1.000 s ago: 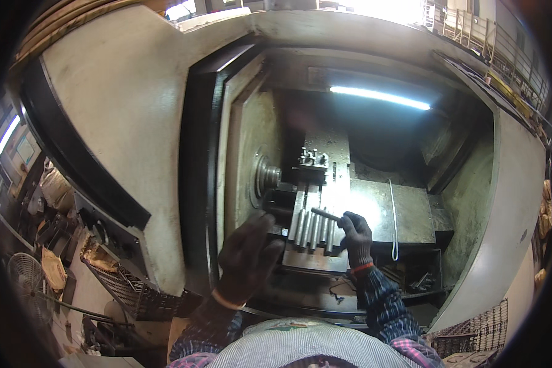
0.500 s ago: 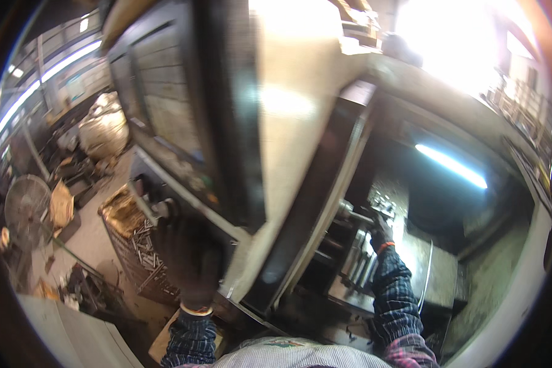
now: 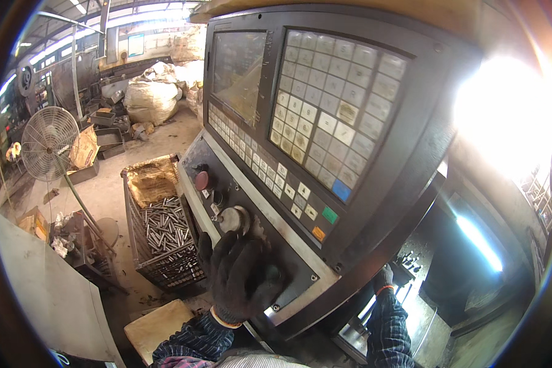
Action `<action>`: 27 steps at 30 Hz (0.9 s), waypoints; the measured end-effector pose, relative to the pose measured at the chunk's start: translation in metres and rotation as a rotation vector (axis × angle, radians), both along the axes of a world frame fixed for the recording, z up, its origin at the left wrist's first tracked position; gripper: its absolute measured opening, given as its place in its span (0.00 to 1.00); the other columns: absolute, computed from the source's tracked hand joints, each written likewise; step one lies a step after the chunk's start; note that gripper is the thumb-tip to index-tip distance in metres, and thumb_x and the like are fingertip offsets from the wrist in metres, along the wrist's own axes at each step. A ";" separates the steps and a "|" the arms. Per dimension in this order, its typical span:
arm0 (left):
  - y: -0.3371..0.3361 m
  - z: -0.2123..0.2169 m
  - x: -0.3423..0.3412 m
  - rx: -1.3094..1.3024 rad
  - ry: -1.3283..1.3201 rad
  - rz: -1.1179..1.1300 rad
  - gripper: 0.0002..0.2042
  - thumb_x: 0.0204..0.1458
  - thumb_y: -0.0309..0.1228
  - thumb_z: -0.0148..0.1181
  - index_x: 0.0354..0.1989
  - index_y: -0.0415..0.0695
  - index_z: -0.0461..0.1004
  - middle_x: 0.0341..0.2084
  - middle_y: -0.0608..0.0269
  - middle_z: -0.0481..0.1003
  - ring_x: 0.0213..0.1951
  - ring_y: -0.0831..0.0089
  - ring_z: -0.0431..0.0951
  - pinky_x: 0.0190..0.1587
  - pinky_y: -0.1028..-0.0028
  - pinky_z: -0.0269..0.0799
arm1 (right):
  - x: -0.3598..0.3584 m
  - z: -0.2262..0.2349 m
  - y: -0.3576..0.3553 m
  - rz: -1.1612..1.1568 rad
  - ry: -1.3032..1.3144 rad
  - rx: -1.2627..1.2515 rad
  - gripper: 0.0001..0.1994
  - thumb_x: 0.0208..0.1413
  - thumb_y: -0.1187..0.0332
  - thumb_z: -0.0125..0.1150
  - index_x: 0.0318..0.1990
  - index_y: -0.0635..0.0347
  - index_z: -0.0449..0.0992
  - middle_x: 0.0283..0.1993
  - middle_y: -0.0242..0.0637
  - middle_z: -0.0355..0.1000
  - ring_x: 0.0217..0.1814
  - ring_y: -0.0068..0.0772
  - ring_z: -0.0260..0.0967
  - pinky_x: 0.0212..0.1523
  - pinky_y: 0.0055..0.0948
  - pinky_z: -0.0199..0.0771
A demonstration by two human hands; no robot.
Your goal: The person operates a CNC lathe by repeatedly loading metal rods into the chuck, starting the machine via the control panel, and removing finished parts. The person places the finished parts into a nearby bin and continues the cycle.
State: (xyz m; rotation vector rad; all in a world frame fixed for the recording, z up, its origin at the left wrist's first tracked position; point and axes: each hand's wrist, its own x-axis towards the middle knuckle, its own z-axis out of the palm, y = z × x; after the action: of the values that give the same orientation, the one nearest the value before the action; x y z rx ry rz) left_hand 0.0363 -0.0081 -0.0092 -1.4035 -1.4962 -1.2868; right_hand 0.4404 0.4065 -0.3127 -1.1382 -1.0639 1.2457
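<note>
1. Black knit glove covers the left hand, which lies flat on the lower part of the machine's control panel, fingers spread and pressing on the panel face just below a round metal knob.
2. The panel's lower edge runs on a slant from the upper left down to the right; the hand sits close to that edge, with its wrist and a checked sleeve coming up from beneath.
3. A red button sits up and to the left of the knob, apart from the fingers. Above them run a strip of small pale keys, a larger keypad and a dull screen.
4. The right hand, also gloved, reaches down past the panel's lower right corner into the machine's dark opening. It rests near some metal parts there; whether it grips anything I cannot tell, as the panel's edge hides most of it.
5. Left of the panel the floor is crowded: a wire basket of short metal rods stands just beside the machine, with a wooden block below it.
6. Farther off stand a pedestal fan, boxes and bulky sacks, with a stretch of bare concrete between them and the basket.
</note>
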 end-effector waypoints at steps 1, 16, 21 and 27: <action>0.000 -0.001 -0.003 -0.020 -0.023 -0.018 0.26 0.47 0.38 0.66 0.52 0.34 0.74 0.44 0.45 0.77 0.55 0.39 0.74 0.66 0.32 0.55 | 0.003 -0.006 0.004 0.093 -0.020 0.088 0.14 0.68 0.65 0.55 0.56 0.62 0.71 0.48 0.43 0.78 0.44 0.39 0.80 0.38 0.35 0.82; 0.005 -0.003 -0.026 -0.158 0.011 -0.341 0.14 0.51 0.44 0.71 0.44 0.58 0.81 0.48 0.61 0.80 0.60 0.62 0.75 0.71 0.36 0.48 | -0.025 0.058 -0.041 -0.067 0.015 0.107 0.11 0.68 0.68 0.53 0.52 0.61 0.75 0.45 0.41 0.78 0.40 0.39 0.78 0.37 0.33 0.79; 0.007 0.005 -0.038 -0.069 0.118 -0.498 0.14 0.43 0.33 0.71 0.40 0.64 0.85 0.31 0.80 0.81 0.49 0.68 0.78 0.68 0.38 0.56 | -0.027 0.071 -0.057 -0.124 -0.082 0.128 0.11 0.68 0.67 0.54 0.51 0.61 0.76 0.42 0.40 0.78 0.38 0.37 0.78 0.35 0.31 0.77; 0.011 0.012 -0.034 -0.066 0.039 -0.512 0.12 0.46 0.36 0.68 0.41 0.61 0.84 0.39 0.78 0.79 0.51 0.67 0.77 0.68 0.36 0.58 | -0.037 0.090 -0.088 -0.174 -0.205 0.173 0.11 0.68 0.65 0.54 0.49 0.61 0.77 0.38 0.38 0.78 0.35 0.34 0.77 0.32 0.30 0.75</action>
State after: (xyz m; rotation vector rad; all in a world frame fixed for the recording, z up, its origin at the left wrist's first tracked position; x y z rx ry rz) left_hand 0.0018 0.0026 0.0030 -1.9250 -1.1998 -1.5048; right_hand 0.4035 0.3182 -0.2226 -1.2145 -1.1743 0.8971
